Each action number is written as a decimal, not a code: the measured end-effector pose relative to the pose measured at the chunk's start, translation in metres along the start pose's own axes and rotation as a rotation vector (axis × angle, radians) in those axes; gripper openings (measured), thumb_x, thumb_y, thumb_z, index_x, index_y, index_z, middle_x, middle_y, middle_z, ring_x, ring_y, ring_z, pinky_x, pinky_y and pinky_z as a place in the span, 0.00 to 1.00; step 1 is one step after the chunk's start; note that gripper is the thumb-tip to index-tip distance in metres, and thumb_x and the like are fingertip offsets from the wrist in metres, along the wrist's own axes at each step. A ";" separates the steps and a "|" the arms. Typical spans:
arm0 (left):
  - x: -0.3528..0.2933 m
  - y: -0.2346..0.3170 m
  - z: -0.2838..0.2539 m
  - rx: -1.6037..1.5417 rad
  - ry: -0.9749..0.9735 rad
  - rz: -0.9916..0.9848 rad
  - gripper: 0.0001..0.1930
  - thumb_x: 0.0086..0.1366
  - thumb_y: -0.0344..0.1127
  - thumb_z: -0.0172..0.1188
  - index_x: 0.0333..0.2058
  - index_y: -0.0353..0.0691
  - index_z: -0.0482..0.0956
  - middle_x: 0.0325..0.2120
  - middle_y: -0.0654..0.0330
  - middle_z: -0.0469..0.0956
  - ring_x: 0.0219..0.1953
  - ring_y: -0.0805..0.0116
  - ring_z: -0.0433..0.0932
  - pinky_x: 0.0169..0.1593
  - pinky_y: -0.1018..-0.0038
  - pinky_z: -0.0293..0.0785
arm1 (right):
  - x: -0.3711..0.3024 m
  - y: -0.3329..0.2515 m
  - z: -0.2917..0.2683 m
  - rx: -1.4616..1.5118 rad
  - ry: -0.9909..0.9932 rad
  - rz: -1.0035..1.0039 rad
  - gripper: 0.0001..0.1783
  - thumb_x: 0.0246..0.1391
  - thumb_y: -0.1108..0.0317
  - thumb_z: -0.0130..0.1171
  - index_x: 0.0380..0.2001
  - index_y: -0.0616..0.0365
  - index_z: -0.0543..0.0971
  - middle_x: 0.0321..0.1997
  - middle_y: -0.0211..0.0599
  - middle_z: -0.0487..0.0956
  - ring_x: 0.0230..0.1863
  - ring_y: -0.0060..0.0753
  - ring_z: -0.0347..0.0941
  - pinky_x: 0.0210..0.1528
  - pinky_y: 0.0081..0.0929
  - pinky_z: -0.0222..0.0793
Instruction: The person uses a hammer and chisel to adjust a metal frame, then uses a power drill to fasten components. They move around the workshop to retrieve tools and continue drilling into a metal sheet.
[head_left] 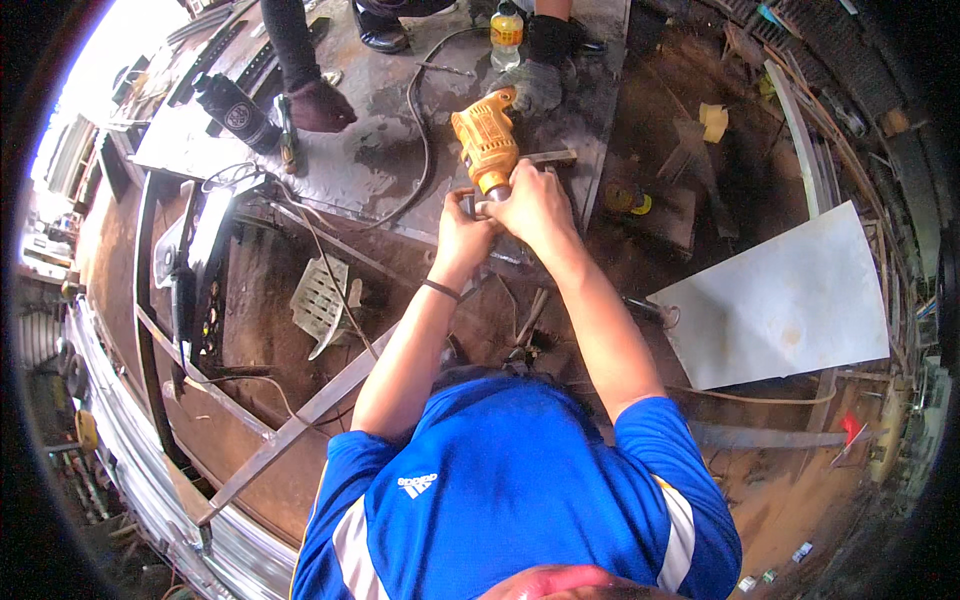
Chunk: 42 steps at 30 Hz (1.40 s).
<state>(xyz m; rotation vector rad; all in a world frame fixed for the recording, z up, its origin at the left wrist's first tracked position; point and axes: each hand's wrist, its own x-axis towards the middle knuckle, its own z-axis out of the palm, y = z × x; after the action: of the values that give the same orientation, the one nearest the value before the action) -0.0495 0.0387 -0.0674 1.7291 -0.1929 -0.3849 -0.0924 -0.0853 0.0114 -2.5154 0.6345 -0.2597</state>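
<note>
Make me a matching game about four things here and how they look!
Things:
1. drill
2. shirt
3. wristband
4. big sheet on the right side

Looks:
A. blue, with white parts
B. thin and dark, around the left wrist
C. pale and flat
D. yellow, chuck end at the person's hands

Right pairs: 1-D, 2-A, 3-B, 4-C

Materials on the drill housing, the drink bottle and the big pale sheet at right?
Drill housing: likely moulded plastic, yellow; contoured one-colour shell.
Drink bottle: probably clear plastic, glossy; see-through lower part, though glass isn't ruled out.
Pale sheet: smooth, flat, straight-edged with faint stains; coated metal or board, can't tell which.
</note>
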 end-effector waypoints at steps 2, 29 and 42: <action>-0.001 0.008 0.002 -0.131 -0.076 -0.119 0.40 0.53 0.31 0.79 0.61 0.32 0.64 0.39 0.53 0.82 0.36 0.73 0.80 0.40 0.75 0.79 | 0.013 0.024 0.007 0.193 -0.085 -0.052 0.31 0.36 0.51 0.82 0.32 0.67 0.79 0.27 0.50 0.84 0.30 0.46 0.84 0.34 0.39 0.78; -0.005 0.012 0.013 -0.152 -0.010 -0.064 0.45 0.45 0.32 0.83 0.58 0.30 0.65 0.42 0.49 0.80 0.42 0.64 0.81 0.45 0.69 0.80 | 0.025 0.060 0.031 0.338 -0.015 0.138 0.31 0.34 0.54 0.84 0.32 0.66 0.78 0.34 0.44 0.84 0.38 0.39 0.81 0.42 0.37 0.76; 0.009 0.029 -0.042 -0.203 0.007 0.131 0.13 0.70 0.44 0.66 0.31 0.42 0.78 0.20 0.69 0.72 0.19 0.82 0.68 0.22 0.80 0.62 | -0.027 0.047 -0.028 -0.130 0.120 0.119 0.27 0.50 0.45 0.72 0.39 0.58 0.83 0.40 0.47 0.86 0.45 0.53 0.83 0.48 0.45 0.78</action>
<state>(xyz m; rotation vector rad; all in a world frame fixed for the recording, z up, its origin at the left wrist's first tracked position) -0.0237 0.0688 -0.0339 1.5095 -0.2523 -0.2919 -0.1426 -0.1206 0.0084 -2.5884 0.8713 -0.3375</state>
